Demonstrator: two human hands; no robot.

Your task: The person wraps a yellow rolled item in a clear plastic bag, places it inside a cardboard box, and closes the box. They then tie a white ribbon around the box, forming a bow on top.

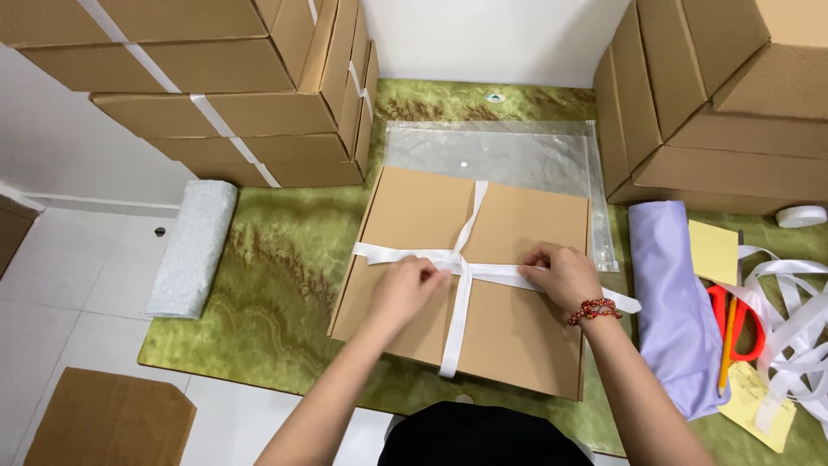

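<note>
A flat brown cardboard box (414, 216) lies on a green marbled mat (276, 259) in front of me. A white ribbon (470, 216) crosses over its lid lengthwise and sideways. My left hand (407, 285) pinches the ribbon just left of where the strands cross. My right hand (561, 272), with a red beaded bracelet on the wrist, grips the ribbon strand to the right of the crossing. The ribbon's right end trails off the box edge.
Stacks of ribbon-tied cardboard boxes (233, 78) stand at back left, plain ones (707, 103) at back right. A clear plastic sleeve (500, 151) lies behind the box. A grey fabric roll (191, 246) at left; lilac cloth (673, 293), red scissors (743, 324), loose ribbon (798, 324), yellow notes at right.
</note>
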